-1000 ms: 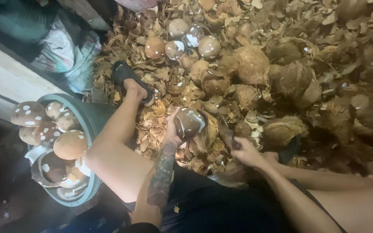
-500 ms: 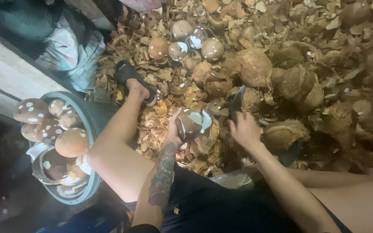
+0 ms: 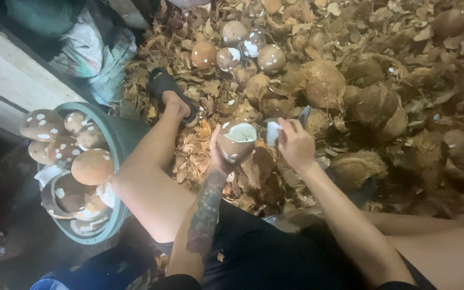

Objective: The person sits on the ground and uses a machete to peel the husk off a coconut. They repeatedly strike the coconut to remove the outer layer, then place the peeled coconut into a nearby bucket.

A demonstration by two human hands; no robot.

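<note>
Dim light; floor [image 3: 404, 48] buried under brown husk scraps; pale wall ledge [image 3: 12, 80] at left.

**A floor buried in coconut husk**

We see the floor [image 3: 17, 236] bare only at the lower left, dark and dusty. Across the rest, a thick layer of brown husk scraps [image 3: 430, 43] covers it. On that litter lie several whole husked coconuts [image 3: 323, 83] at the middle and right, and a cluster of peeled, white-flecked coconuts [image 3: 243, 48] near the top. A grey-green tub [image 3: 127, 137] stands on the floor at the left, just beside the litter's edge. Crumpled pale sacks [image 3: 89, 51] lie at the upper left, touching the husk pile.
</note>
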